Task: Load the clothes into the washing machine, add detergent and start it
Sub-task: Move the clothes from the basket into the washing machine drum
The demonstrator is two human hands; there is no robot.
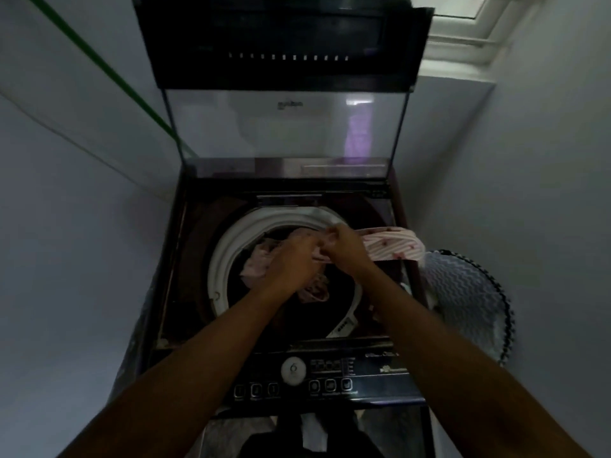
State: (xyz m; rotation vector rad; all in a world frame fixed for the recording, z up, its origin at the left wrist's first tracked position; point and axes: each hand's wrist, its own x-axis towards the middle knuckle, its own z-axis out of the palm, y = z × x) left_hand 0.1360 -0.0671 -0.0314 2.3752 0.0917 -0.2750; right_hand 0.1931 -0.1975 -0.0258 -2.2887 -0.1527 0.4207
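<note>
Head: both hands (322, 256) grip garment (393, 247) over drum (228, 259).

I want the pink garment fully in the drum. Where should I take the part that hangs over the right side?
Probably take the pink striped garment at its trailing end, draped over the washer's right edge. Come from the right and above, then lift toward the drum; both hands already hold the bunched end over the opening.

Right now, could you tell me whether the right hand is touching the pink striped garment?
Touching: the head view shows the right hand pinching the pink striped garment above the drum.
</note>
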